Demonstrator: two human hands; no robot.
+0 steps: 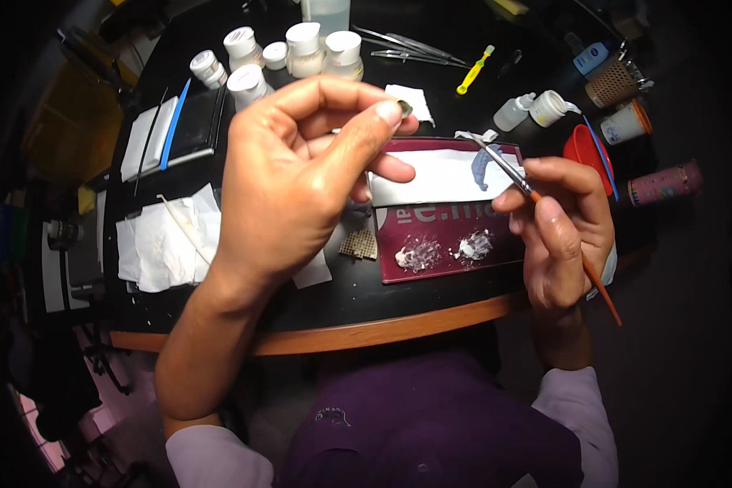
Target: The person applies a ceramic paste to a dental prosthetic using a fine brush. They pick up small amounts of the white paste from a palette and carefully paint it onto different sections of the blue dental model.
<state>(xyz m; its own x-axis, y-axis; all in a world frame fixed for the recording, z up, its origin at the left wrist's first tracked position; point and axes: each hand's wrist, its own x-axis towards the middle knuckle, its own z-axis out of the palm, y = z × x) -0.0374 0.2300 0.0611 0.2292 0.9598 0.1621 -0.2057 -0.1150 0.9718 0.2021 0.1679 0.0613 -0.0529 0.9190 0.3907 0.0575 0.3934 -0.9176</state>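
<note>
My left hand (289, 179) is raised over the table, thumb and forefinger pinching a small dark, greenish-grey cap-like piece (405, 107). Its exact kind is too small to make out. In my right hand (569, 224) is a fine paintbrush (602, 289) with an orange handle and metal ferrule, its tip pointing up and left, apart from the piece. Below both hands lies a maroon slab (496, 218). A folded white paper strip (431, 180) covers its far part and bears a blue-grey smear (481, 172). Two white powdery patches (417, 254) sit on its near part.
White-lidded jars (304, 53) and tweezers (415, 50) are at the back. A yellow brush (474, 71), small bottles (514, 112) and a red bowl (581, 150) stand rightward. Crumpled tissues (167, 244) and a honeycomb block (359, 245) lie left of the slab. The wooden table edge (382, 332) is nearest.
</note>
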